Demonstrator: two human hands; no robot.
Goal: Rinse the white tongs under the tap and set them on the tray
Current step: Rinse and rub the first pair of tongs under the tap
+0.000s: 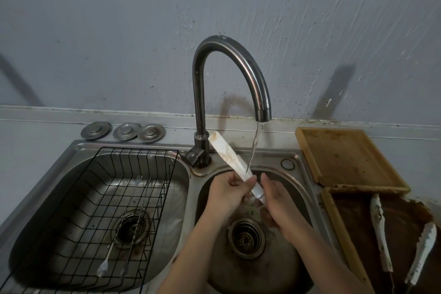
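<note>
A pair of white tongs (pixel 226 153), stained brown, slants up and to the left over the right sink basin (pixel 296 188). Water runs from the curved steel tap (pixel 241 59) onto the tongs' middle. My left hand (pixel 229 191) grips the tongs just below the stream. My right hand (pixel 276 198) holds their lower end, fingers curled around it. An empty wooden tray (pixel 346 155) lies on the counter to the right of the sink.
A second wooden tray (pixel 338 224), smeared brown, holds two more dirty white tongs (pixel 379 227) at the right. A black wire rack (pixel 114 198) with thin metal utensils sits in the left basin. Three metal drain lids (pixel 124 130) lie behind it.
</note>
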